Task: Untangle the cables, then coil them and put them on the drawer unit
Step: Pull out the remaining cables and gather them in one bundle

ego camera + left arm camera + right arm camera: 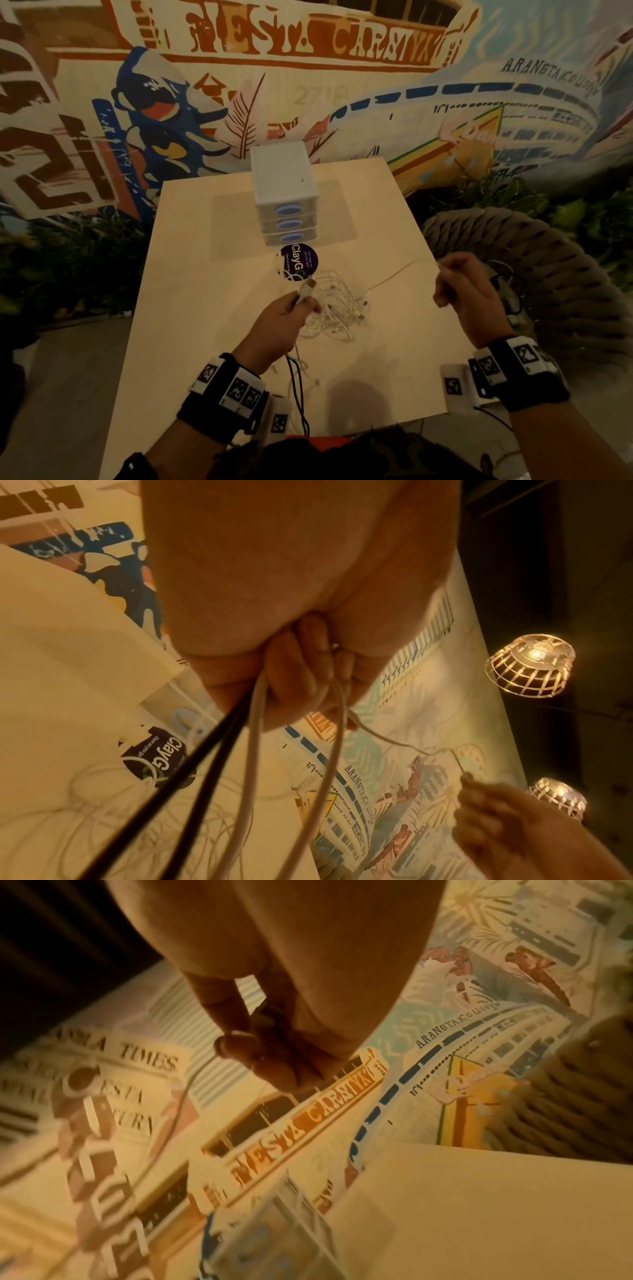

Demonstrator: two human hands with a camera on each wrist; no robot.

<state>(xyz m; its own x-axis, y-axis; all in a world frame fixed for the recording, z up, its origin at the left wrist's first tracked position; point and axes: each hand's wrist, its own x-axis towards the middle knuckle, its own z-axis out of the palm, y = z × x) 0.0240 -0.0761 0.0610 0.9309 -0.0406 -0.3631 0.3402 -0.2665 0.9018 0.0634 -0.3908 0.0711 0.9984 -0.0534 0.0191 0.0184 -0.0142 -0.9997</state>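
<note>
A white drawer unit [281, 178] with 3 shut drawers is standing at the far end of the table [191, 308]; its contents are hidden and its top is bare. A tangle of white cables [334, 308] is lying in front of it, partly covering a purple sticker [299, 262]. A white plug and several strands, 2 of them black cords [192, 756], are being gripped in the curled left hand [281, 325]. A thin white cable [394, 275] is being pinched by the closed right hand [462, 291] and held off the table. The right wrist view is blurred.
</note>
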